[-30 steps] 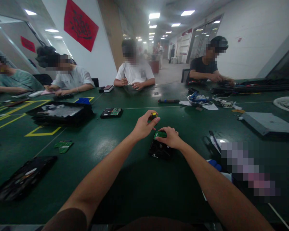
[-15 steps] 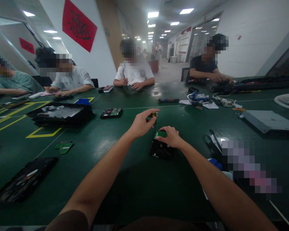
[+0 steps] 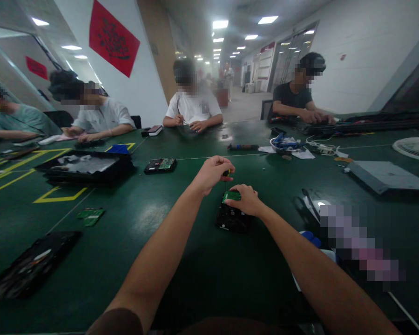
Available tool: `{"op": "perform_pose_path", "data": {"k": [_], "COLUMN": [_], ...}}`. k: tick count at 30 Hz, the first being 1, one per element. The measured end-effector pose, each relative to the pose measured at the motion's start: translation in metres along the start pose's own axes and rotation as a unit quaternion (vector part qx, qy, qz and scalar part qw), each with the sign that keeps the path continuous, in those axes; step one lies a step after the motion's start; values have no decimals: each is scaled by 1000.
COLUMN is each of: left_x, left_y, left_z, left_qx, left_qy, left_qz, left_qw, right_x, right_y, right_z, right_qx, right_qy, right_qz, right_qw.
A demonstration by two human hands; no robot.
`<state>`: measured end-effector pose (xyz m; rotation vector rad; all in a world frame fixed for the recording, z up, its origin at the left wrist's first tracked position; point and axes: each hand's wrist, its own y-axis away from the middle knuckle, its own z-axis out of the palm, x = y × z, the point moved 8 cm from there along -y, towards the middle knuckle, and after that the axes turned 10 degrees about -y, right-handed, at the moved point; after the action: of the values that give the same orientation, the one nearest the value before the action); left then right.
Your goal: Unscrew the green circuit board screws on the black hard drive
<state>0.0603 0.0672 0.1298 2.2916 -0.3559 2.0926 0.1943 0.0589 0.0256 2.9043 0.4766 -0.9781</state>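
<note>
My left hand (image 3: 214, 174) is closed around the black and yellow handle of a small screwdriver (image 3: 226, 173). The thin shaft points down toward the far edge of a black hard drive (image 3: 233, 221); whether its tip touches cannot be made out. A green circuit board (image 3: 232, 195) sits at the drive's far end. My right hand (image 3: 247, 199) grips the drive's far right side, thumb on the board and fingers over the edge. The drive lies on the dark green table (image 3: 195, 260).
A second drive (image 3: 160, 165), black trays (image 3: 87, 167), loose green boards (image 3: 91, 216) and a black casing (image 3: 35, 263) lie to the left. On the right are a grey metal box (image 3: 391, 177) and a bowl with blue items (image 3: 282, 143). Several people sit around the table.
My left hand has turned and shifted slightly right, bringing the screwdriver upright over the drive's far edge. My right hand keeps its hold on the drive.
</note>
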Motion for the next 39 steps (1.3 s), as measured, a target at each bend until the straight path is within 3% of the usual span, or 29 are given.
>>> {"op": "perform_pose_path", "data": {"k": [9,16,24,33,39], "left_x": [-4,-14,-9,-9,-4], "left_y": [12,12,12,15,13], "left_z": [-8,-8,-14,-9,-14], "left_qx": [-4,-7,29,37,43], "left_qy": [-19,96,-10,62,-24], "left_qz": [16,-13,5,-18,28], "left_qw": [1000,995,1000,997,998], "right_x": [2,1,-1,-2,-2], "right_y": [-1,0,1,1,2], "right_z": [2,1,0,0,-1], "right_qx": [-4,0,-14,-5,-5], "right_qy": [-7,-1,-8,-7,-10], "right_qz": [0,-8,0,-8,-2], "right_qw": [1000,1000,1000,1000,1000]}}
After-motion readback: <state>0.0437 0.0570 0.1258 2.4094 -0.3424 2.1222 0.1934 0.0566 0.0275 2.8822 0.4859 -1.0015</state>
